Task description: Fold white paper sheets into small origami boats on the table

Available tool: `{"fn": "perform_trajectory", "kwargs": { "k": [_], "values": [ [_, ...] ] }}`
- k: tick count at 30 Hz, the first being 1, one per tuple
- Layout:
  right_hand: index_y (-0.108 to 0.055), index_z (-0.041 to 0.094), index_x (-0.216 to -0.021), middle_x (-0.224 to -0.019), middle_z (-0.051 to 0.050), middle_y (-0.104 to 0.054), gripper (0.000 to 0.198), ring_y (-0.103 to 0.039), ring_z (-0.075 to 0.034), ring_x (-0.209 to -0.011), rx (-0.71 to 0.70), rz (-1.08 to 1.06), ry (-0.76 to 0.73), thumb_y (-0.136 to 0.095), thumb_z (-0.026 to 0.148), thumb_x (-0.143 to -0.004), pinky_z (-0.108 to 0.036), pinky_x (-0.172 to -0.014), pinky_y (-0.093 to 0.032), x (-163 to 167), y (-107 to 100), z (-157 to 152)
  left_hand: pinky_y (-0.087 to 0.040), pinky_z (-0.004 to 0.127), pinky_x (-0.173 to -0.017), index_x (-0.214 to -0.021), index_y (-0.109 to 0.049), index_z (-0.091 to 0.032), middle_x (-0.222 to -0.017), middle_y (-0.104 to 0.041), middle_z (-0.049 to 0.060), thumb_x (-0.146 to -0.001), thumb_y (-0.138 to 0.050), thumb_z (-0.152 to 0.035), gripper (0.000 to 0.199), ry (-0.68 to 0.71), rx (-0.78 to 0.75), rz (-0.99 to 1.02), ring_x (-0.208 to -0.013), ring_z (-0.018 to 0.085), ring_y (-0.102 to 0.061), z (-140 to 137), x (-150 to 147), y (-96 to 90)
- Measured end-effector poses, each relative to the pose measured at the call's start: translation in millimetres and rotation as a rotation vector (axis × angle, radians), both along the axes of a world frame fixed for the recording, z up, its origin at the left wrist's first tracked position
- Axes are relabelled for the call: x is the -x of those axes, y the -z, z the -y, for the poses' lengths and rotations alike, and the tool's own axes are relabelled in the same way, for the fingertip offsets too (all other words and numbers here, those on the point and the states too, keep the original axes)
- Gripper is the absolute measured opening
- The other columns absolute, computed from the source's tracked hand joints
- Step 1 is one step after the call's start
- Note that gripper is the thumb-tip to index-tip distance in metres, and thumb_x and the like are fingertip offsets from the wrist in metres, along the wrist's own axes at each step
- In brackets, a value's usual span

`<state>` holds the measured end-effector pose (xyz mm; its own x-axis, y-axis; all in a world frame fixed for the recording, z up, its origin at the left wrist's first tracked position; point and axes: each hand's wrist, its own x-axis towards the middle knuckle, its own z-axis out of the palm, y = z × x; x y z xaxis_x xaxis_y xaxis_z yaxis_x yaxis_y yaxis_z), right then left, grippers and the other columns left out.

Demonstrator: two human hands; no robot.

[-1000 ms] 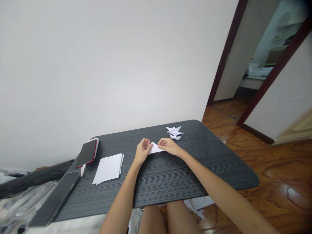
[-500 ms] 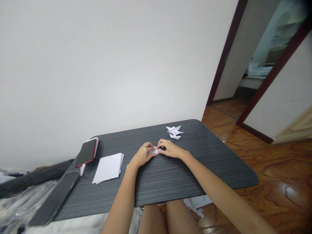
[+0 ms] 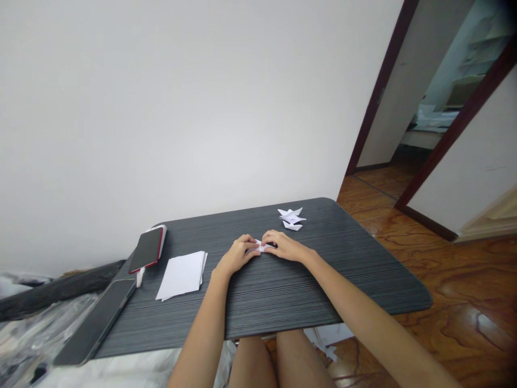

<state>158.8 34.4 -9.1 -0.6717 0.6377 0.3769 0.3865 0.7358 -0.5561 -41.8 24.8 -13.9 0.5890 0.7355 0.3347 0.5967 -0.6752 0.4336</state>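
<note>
A small folded piece of white paper (image 3: 262, 247) is between my two hands, just above or on the dark table (image 3: 274, 302). My left hand (image 3: 239, 254) pinches its left side with thumb and fingers. On the right side, my right hand (image 3: 283, 246) grips it with fingertips and curled thumb. The fingers cover much of the paper, so its exact fold is hidden. Behind my right hand lie several folded white paper boats (image 3: 291, 219), close together. To the left of my hands rests a stack of white paper sheets (image 3: 182, 275), slightly fanned.
A red-edged tablet-like device (image 3: 147, 250) lies at the table's left on a white object. A long dark flat device (image 3: 97, 322) sits along the left edge. The white wall (image 3: 194, 108) rises behind the table. A doorway (image 3: 404, 91) stands at right.
The view has shifted slightly, so the things on the table appear a little further right. Both hands keep their hold on the folded paper, with small finger movement.
</note>
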Motion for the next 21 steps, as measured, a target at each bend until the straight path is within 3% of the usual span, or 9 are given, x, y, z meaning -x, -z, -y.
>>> {"fn": "perform_trajectory", "kwargs": {
  "k": [16, 21],
  "values": [
    [-0.059, 0.016, -0.092, -0.093, -0.007, -0.055, 0.019, -0.051, -0.017, -0.089, -0.001, 0.003, 0.009, -0.057, 0.022, -0.074, -0.030, -0.079, -0.040, -0.3, 6.5, -4.2, -0.042, 0.032, -0.082, -0.093, -0.065, -0.019, -0.093, -0.059, 0.008, -0.081, -0.044, -0.031, 0.027, -0.012, -0.029, 0.008, -0.088, 0.017, -0.054, 2.3, -1.9, -3.1],
    [-0.058, 0.016, -0.091, -0.092, -0.007, -0.055, 0.015, -0.051, -0.016, -0.088, -0.032, -0.025, 0.028, -0.049, 0.020, -0.079, -0.030, -0.079, -0.040, 2.2, 6.3, -1.1, -0.042, 0.033, -0.082, -0.092, -0.065, -0.018, -0.093, -0.059, 0.009, -0.082, -0.043, -0.031, 0.027, -0.026, -0.057, 0.014, -0.088, 0.017, -0.054, 3.5, -4.2, -4.4]
  ]
}}
